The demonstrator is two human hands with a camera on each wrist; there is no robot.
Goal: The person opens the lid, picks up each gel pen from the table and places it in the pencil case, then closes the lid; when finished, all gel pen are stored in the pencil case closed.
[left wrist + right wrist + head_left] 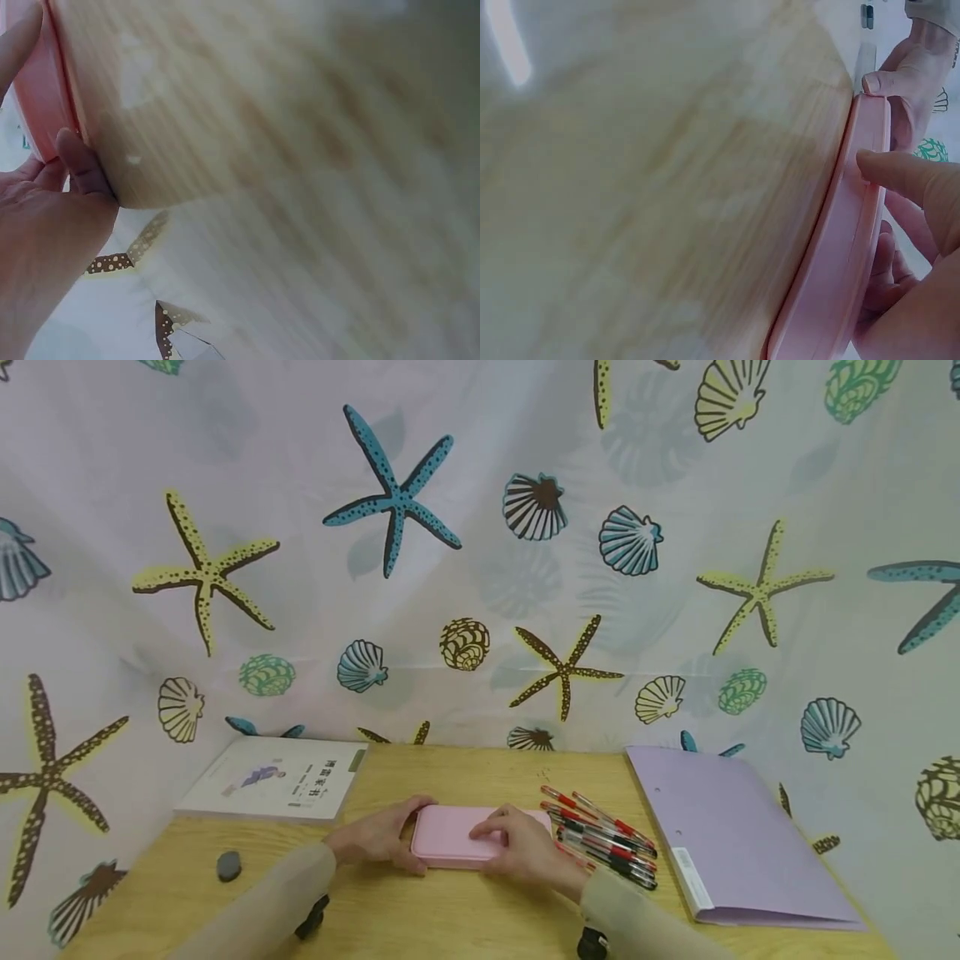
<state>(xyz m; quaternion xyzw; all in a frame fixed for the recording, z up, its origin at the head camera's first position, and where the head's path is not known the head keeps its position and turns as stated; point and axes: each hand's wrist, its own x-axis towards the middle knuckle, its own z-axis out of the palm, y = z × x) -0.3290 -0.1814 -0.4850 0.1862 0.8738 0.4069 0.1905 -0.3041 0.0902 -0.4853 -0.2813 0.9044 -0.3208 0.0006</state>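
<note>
Gripping early, the left hand [380,835] curled round the nine o'clock end of the pink case [453,831], while the right hand [525,850] pinched its top and near wall. That case sat towards six o'clock on the table [390,910], closed, with pens [600,842] loose at its three: barely begun, I judged, what remained unclear. Right wrist view caught the thumb [889,171] against the wall up close; only the head view showed pens, purple binder [735,835] and, at ten, the book [277,781].
</note>
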